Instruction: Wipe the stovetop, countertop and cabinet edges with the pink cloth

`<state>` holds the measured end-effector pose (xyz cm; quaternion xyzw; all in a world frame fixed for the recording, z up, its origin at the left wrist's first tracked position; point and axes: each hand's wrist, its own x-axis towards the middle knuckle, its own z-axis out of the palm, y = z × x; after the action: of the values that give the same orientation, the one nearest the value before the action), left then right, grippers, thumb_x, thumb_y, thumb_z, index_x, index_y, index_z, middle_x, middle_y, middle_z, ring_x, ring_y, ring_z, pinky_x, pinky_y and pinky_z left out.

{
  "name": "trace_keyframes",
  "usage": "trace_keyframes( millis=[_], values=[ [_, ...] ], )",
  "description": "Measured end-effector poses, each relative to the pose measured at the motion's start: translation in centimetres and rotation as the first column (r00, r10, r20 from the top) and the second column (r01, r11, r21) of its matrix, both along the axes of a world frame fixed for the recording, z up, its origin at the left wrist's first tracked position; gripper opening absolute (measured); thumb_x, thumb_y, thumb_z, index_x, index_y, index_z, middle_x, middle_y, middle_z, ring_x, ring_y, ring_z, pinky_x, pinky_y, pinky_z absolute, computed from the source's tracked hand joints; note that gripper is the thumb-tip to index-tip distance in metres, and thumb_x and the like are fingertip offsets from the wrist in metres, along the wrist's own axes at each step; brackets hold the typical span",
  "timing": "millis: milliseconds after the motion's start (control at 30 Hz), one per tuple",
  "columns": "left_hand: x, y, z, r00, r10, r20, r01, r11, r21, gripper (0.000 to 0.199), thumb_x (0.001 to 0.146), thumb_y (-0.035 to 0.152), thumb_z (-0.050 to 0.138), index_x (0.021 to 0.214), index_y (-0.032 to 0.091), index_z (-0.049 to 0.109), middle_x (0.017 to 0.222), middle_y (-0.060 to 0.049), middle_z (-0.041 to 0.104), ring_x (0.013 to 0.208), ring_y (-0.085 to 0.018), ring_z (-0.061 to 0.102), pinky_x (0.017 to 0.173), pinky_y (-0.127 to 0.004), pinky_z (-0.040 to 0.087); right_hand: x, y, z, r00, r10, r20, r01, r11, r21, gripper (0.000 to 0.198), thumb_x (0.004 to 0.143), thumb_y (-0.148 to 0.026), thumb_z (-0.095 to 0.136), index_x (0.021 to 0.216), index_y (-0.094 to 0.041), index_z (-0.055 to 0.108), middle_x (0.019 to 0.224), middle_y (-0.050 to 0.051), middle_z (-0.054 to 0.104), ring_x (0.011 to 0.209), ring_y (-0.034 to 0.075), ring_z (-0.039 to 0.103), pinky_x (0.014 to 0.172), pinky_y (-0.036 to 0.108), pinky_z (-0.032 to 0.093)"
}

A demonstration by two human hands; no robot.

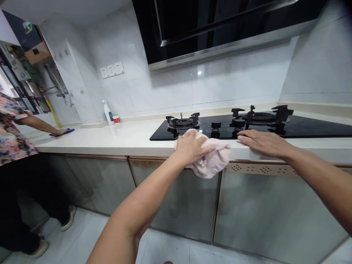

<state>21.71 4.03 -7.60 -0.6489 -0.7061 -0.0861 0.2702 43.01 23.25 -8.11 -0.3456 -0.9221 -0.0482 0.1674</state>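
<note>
My left hand [190, 147] presses a pale pink cloth [212, 163] onto the front edge of the black gas cooktop [161, 136] and the white counter. Part of the cloth hangs over the counter's front, and the fingers curve over its top. To the right, my right hand [265, 143] lies flat at the cooktop's front edge with nothing in it. Two control knobs [216, 126] stand just behind the hands. Farther back are the left burner [183, 122] and the right burner [261, 116] with their black pan supports.
At the far left a person [16, 132] rests a hand on a blue cloth [66, 132] on the counter [123, 137]. A white bottle [108, 113] and a red cup [116, 119] stand by the wall. Overhead juts a black range hood [220, 33]. Cabinet doors [176, 201] lie below.
</note>
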Motion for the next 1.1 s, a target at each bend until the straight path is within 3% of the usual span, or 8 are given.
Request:
trace_keyframes(
  millis=[200,300,400,467,567,733,967,1100],
  values=[
    [-10.4,-7.0,1.4,0.967,0.223,0.119,-0.218,0.974,-0.056,0.054,0.1,0.064,0.023,0.138,0.042,0.055,0.147,-0.002,0.053,0.133,-0.028,0.048,0.101,-0.046,0.045,-0.1,0.5,-0.5,0.999,0.016,-0.045,-0.019,0.996,-0.086,0.066,0.093,-0.063,0.021,0.134,-0.024,0.055,0.144,0.01,0.058,0.134,0.033,0.051,0.107,0.051,0.042],
    [-15.1,-10.0,2.6,0.869,0.436,0.235,-0.418,0.9,-0.124,0.061,0.096,0.07,0.025,0.139,0.039,0.054,0.154,-0.002,0.048,0.138,-0.031,0.046,0.106,-0.05,0.041,-0.3,0.5,-0.6,0.999,-0.007,-0.049,0.002,0.995,-0.095,0.07,0.091,-0.067,0.021,0.136,-0.024,0.053,0.146,0.01,0.056,0.137,0.035,0.048,0.109,0.056,0.04],
    [-16.6,-10.9,3.3,0.763,0.585,0.273,-0.554,0.811,-0.187,0.067,0.093,0.073,0.028,0.138,0.033,0.056,0.157,-0.006,0.045,0.138,-0.035,0.046,0.109,-0.057,0.036,-0.5,0.1,-0.5,0.998,-0.021,-0.054,0.015,0.993,-0.114,0.073,0.091,-0.069,0.02,0.139,-0.023,0.05,0.149,0.012,0.053,0.138,0.035,0.045,0.112,0.059,0.036],
    [-15.5,-10.3,3.1,0.776,0.583,0.241,-0.56,0.812,-0.161,0.062,0.094,0.068,0.029,0.135,0.032,0.059,0.155,-0.006,0.048,0.137,-0.034,0.046,0.109,-0.057,0.036,-0.6,-0.1,-0.4,0.999,-0.027,-0.047,0.021,0.992,-0.122,0.074,0.092,-0.069,0.02,0.141,-0.021,0.05,0.149,0.013,0.052,0.138,0.035,0.045,0.112,0.06,0.034],
    [-11.6,-8.6,1.3,0.851,0.499,0.164,-0.506,0.863,0.001,0.052,0.098,0.056,0.03,0.134,0.032,0.059,0.152,-0.007,0.051,0.137,-0.032,0.045,0.108,-0.054,0.038,-0.7,0.0,-0.4,0.999,-0.028,-0.043,0.023,0.993,-0.116,0.074,0.092,-0.067,0.02,0.142,-0.021,0.049,0.149,0.013,0.052,0.137,0.033,0.045,0.113,0.059,0.034],
    [-3.6,-4.5,-2.7,0.974,0.212,0.074,-0.224,0.945,0.24,0.049,0.1,0.05,0.034,0.139,0.03,0.056,0.15,-0.008,0.051,0.136,-0.029,0.043,0.112,-0.052,0.033,-0.8,0.3,-0.7,0.997,-0.016,-0.071,0.01,0.996,-0.092,0.072,0.092,-0.068,0.022,0.139,-0.021,0.051,0.147,0.012,0.053,0.135,0.035,0.048,0.111,0.061,0.036],
    [6.5,2.5,-4.3,0.993,-0.09,-0.079,0.108,0.96,0.26,0.056,0.098,0.06,0.035,0.142,0.031,0.051,0.147,-0.012,0.049,0.129,-0.035,0.045,0.102,-0.056,0.036,-0.7,-0.1,-0.2,0.998,-0.033,-0.052,0.028,0.995,-0.093,0.064,0.096,-0.056,0.014,0.133,-0.022,0.054,0.146,0.013,0.054,0.135,0.032,0.049,0.111,0.059,0.037],
    [8.4,3.9,-4.4,0.984,-0.123,-0.129,0.15,0.961,0.232,0.056,0.098,0.056,0.039,0.147,0.03,0.046,0.148,-0.013,0.047,0.126,-0.035,0.046,0.099,-0.054,0.038,-0.6,0.2,-0.3,0.998,-0.04,-0.045,0.036,0.996,-0.077,0.062,0.097,-0.048,0.011,0.133,-0.021,0.053,0.15,0.013,0.051,0.139,0.031,0.046,0.113,0.055,0.037]
  ],
)
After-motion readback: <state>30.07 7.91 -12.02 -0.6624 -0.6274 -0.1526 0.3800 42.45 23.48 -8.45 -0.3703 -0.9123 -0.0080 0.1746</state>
